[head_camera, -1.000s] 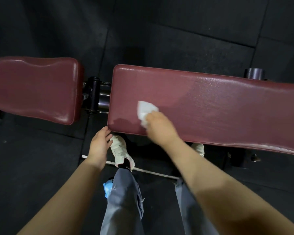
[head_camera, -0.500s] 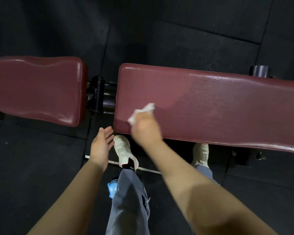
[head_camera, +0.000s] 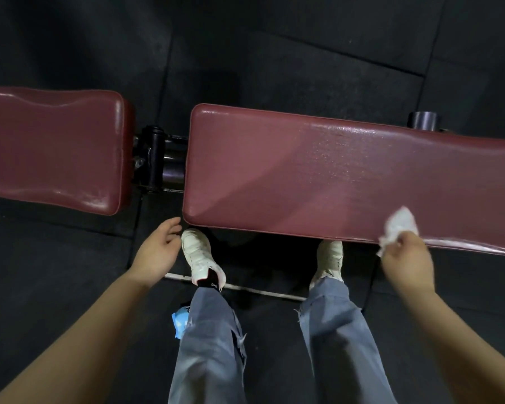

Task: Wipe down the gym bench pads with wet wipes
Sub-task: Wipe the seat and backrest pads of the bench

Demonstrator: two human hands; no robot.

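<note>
Head view: right hand [head_camera: 405,259], fingers pinching crumpled white wet wipe [head_camera: 398,228] at near edge of long maroon vinyl bench pad [head_camera: 318,173]; left hand [head_camera: 158,252], fingers relaxed, holding nothing, near pad's corner.

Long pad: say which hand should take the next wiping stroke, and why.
Right. The right hand already pinches the wet wipe at the long pad's near edge; the left hand hangs open and empty beside its corner.

I see a dim room with a floor of large black rubber tiles [head_camera: 318,62], thin seams between them, and one pale metal bar [head_camera: 263,292] lying flat.
</note>
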